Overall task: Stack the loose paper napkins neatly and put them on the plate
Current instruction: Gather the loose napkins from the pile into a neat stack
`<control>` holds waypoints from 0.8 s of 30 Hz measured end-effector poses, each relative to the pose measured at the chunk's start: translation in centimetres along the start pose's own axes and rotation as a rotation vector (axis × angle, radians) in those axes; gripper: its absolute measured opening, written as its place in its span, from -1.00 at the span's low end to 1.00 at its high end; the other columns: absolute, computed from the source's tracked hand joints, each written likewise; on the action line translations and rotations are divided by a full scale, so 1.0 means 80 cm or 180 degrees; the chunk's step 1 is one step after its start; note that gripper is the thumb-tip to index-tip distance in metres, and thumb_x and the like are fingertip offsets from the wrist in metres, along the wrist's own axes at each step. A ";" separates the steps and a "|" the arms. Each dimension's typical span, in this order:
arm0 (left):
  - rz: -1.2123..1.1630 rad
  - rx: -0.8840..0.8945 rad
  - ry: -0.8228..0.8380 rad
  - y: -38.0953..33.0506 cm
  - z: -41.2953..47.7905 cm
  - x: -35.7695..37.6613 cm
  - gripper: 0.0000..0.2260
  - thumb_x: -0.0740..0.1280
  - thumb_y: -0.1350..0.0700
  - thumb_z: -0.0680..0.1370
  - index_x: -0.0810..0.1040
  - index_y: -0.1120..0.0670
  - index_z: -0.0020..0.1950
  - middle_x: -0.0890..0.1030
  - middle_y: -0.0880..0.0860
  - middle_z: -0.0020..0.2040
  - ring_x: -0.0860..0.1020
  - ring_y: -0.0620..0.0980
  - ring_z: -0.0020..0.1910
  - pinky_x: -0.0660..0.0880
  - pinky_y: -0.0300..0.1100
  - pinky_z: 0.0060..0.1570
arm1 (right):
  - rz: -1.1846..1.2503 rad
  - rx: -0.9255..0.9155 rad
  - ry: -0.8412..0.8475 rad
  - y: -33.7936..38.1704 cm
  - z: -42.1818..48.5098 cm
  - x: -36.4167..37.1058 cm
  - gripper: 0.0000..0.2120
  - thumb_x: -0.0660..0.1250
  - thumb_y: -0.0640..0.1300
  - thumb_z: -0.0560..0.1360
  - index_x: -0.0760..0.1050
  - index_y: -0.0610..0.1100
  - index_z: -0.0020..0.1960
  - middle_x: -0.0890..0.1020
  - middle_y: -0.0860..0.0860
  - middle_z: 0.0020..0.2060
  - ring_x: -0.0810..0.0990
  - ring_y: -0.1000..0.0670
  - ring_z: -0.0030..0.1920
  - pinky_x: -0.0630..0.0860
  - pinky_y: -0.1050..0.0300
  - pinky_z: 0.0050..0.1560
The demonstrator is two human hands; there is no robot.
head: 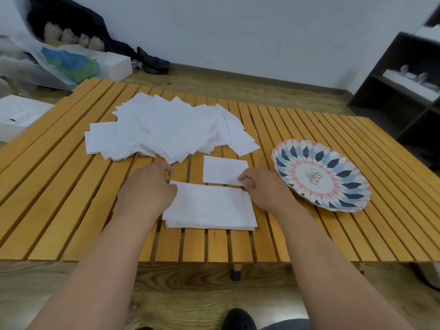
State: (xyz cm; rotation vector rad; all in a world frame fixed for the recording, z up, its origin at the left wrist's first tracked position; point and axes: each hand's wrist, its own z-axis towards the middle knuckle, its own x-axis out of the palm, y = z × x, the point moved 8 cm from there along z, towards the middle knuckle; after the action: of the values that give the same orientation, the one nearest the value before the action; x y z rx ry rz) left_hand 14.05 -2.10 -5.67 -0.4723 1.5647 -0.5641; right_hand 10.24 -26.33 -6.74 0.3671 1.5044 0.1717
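A messy heap of loose white napkins (166, 129) covers the far middle of the slatted wooden table (71, 186). Nearer to me lies a squared stack of napkins (209, 206). My left hand (147, 189) rests curled on the stack's left edge. A single napkin (223, 171) lies flat just beyond the stack, and my right hand (264, 189) pinches its near right corner. The patterned blue, pink and white plate (321, 175) sits to the right with nothing on it.
White boxes (21, 115) and a plastic bag (59, 63) stand on the floor at the left. A dark shelf unit (404, 91) is at the right. The table's near edge (214, 260) is just in front of my arms.
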 end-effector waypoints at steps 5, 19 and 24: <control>0.0026 0.0001 0.0031 0.000 0.000 0.002 -0.69 0.33 0.14 0.51 0.49 -0.03 0.25 0.50 -0.13 -0.01 0.46 -0.11 -0.04 0.43 -0.16 -0.11 | -0.0138 -0.0011 -0.0226 0.003 0.001 -0.002 -0.81 0.32 -0.14 0.54 0.54 -0.07 0.15 0.60 0.00 0.09 0.55 -0.01 0.10 0.51 0.05 0.13; -0.0023 0.0162 -0.0171 -0.010 -0.004 -0.007 -0.72 0.32 0.09 0.53 0.50 -0.03 0.25 0.56 -0.10 0.13 0.50 -0.08 0.05 0.41 -0.16 -0.11 | 0.0964 0.0172 -0.0860 -0.002 0.007 -0.028 -0.95 0.23 -0.17 0.58 0.45 -0.09 -0.04 0.55 0.05 -0.14 0.49 0.08 -0.13 0.44 0.23 -0.17; -0.0628 0.0546 -0.0357 -0.025 -0.006 -0.013 -0.77 0.33 0.09 0.54 0.55 -0.02 0.20 0.57 -0.11 0.17 0.49 -0.13 0.15 0.37 -0.22 0.00 | 0.2241 0.0156 -0.1034 0.014 0.005 -0.058 -0.90 0.23 -0.26 0.57 0.49 -0.12 -0.06 0.57 0.05 -0.19 0.48 0.15 -0.19 0.41 0.36 -0.18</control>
State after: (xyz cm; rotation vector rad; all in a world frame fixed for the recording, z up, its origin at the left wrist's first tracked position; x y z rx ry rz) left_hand 13.57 -3.03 -3.60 -0.5215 1.3581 -0.8026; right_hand 10.45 -26.89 -1.96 0.9126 1.0112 0.6009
